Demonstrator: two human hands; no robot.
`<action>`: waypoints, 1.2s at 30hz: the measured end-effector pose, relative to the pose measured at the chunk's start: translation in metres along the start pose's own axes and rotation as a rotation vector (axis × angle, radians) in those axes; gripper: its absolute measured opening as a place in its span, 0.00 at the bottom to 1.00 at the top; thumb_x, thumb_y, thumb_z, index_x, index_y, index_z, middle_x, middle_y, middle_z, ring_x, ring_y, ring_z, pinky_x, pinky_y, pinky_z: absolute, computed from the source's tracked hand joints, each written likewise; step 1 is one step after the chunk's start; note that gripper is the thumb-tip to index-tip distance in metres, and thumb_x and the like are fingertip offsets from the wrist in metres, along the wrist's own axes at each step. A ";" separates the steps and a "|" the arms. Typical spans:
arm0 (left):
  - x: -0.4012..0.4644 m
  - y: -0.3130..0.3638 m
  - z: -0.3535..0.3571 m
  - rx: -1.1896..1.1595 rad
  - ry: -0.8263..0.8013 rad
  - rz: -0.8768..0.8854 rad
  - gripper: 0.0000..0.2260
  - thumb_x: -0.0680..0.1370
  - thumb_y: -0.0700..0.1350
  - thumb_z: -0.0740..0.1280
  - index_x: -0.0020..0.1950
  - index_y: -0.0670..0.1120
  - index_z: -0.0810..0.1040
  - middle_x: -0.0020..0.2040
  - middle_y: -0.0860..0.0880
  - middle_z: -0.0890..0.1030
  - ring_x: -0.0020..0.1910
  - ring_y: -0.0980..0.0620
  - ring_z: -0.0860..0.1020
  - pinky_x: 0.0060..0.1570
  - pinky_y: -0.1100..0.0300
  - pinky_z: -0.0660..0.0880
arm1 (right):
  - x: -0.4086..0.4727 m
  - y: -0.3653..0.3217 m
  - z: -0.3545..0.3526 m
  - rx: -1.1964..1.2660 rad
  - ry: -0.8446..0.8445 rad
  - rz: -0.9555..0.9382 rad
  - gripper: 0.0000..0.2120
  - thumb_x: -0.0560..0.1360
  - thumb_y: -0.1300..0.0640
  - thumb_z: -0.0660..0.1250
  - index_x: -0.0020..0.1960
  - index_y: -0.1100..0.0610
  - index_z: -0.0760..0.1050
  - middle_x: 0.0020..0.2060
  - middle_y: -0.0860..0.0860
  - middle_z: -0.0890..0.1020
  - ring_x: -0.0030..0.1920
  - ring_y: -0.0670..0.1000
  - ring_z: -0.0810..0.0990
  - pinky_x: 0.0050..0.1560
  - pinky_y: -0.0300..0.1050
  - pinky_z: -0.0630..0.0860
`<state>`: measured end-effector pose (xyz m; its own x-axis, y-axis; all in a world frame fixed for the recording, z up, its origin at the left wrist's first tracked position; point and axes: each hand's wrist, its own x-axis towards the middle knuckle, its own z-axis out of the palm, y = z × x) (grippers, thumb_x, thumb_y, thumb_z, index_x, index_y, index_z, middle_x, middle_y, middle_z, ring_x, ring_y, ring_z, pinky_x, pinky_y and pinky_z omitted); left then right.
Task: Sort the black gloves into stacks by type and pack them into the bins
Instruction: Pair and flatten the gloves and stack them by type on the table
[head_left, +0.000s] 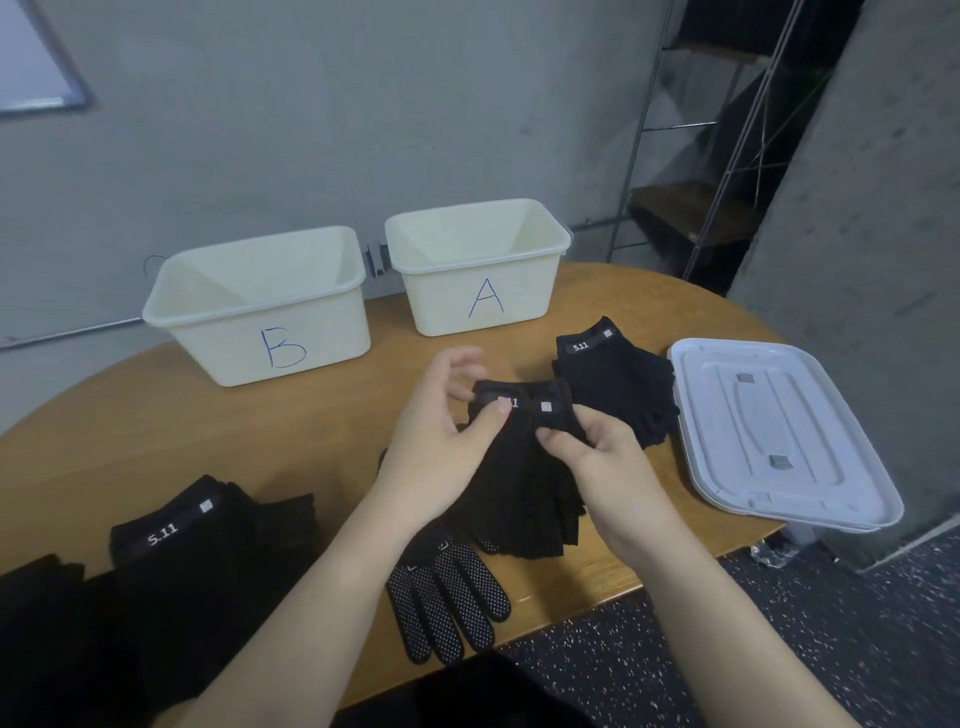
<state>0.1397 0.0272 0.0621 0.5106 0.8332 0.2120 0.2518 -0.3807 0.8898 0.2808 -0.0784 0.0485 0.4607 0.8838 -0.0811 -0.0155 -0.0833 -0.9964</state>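
Note:
Both hands hold a stack of black fingerless gloves (524, 483) above the table's middle. My left hand (441, 447) pinches its cuff by the "5.11" label, thumb on top. My right hand (597, 462) grips the stack's right side. A second fingerless stack (618, 379) lies behind, in front of the cream bin marked A (447, 301). The cream bin marked B (218, 332) stands to the left; both bins look empty. A full-finger glove with white grip dots (447, 603) lies at the near edge. More black gloves (171, 561) are piled at the near left.
A pale grey lid (779, 431) lies upside down at the right end of the rounded wooden table (156, 426). A grey wall runs behind the bins. A metal shelf frame (717, 156) and a concrete pillar (857, 260) stand to the right.

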 end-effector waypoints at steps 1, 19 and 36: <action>-0.002 -0.006 0.000 0.020 0.041 -0.055 0.27 0.78 0.51 0.74 0.73 0.58 0.68 0.66 0.61 0.75 0.61 0.62 0.74 0.62 0.59 0.74 | -0.001 -0.003 -0.001 0.086 -0.029 0.036 0.10 0.83 0.62 0.63 0.56 0.55 0.84 0.49 0.49 0.88 0.52 0.47 0.86 0.48 0.40 0.81; 0.005 -0.005 0.034 -0.255 0.031 -0.159 0.06 0.84 0.57 0.62 0.57 0.56 0.74 0.54 0.55 0.82 0.55 0.57 0.81 0.62 0.45 0.79 | -0.004 -0.002 -0.041 -0.124 -0.182 0.004 0.12 0.85 0.51 0.62 0.61 0.52 0.82 0.55 0.45 0.87 0.57 0.45 0.84 0.53 0.40 0.82; 0.069 -0.002 0.107 -0.311 -0.020 -0.228 0.07 0.85 0.54 0.62 0.60 0.53 0.72 0.58 0.52 0.82 0.57 0.53 0.81 0.62 0.47 0.79 | 0.068 -0.004 -0.119 -0.082 0.146 0.001 0.14 0.86 0.61 0.58 0.57 0.55 0.83 0.49 0.56 0.87 0.52 0.61 0.86 0.56 0.61 0.81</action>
<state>0.2622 0.0423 0.0313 0.4874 0.8731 -0.0110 0.1009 -0.0438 0.9939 0.4183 -0.0727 0.0498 0.5849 0.8079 -0.0712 0.0543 -0.1267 -0.9905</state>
